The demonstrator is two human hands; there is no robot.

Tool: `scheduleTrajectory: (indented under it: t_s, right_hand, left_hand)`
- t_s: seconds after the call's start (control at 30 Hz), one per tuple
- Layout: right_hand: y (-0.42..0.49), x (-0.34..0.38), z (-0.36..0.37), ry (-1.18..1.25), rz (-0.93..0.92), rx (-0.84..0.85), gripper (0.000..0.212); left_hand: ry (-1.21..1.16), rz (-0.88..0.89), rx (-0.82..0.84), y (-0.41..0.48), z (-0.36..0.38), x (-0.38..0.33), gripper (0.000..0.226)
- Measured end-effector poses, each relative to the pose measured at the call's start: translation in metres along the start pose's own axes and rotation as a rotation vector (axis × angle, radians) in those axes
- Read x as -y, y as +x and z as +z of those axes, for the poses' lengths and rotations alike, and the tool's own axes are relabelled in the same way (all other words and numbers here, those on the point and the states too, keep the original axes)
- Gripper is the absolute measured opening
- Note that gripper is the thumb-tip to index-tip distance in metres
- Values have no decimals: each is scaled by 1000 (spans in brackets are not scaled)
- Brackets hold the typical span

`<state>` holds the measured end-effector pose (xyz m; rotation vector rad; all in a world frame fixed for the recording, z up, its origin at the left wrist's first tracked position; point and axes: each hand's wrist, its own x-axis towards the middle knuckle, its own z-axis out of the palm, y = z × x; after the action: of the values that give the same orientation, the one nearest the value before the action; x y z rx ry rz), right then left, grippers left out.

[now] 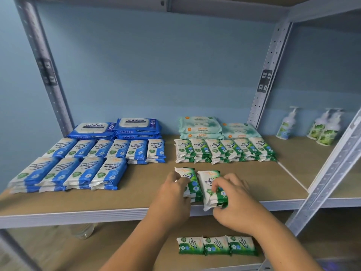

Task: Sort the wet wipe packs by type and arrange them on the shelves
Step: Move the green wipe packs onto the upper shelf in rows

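Note:
Two small stacks of green pine wipe packs lie near the front edge of the brown shelf (136, 190). My left hand (172, 194) rests on the left stack (188, 178), fingers curled over its near edge. My right hand (232, 198) grips the right stack (210, 187), which overhangs the shelf edge. Behind them a row of green pine packs (224, 150) stands in stacks. Blue fragrance-free packs (78, 167) fill the left side in two rows. Large blue Antabax packs (117, 129) and mint Guardian packs (203, 127) sit at the back.
Three green pine packs (216, 245) lie in a row on the lower shelf. Pump bottles (320, 128) stand on the neighbouring shelf at right. Grey perforated uprights (265, 75) frame the bay. A clear bottle (84, 230) lies under the shelf at left.

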<state>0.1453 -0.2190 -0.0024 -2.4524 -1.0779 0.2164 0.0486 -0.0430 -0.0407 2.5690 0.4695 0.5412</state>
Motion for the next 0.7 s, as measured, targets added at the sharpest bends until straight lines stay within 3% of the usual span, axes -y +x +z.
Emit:
scheduleTrajectory:
  t_s: [0.23, 0.7]
  right_hand:
    - [6, -12, 25, 62, -87, -252, 36]
    - [57, -29, 52, 149, -108, -458, 32]
  left_hand:
    - [-26, 15, -26, 5, 7, 3, 47]
    - [-97, 33, -96, 32, 20, 19, 48]
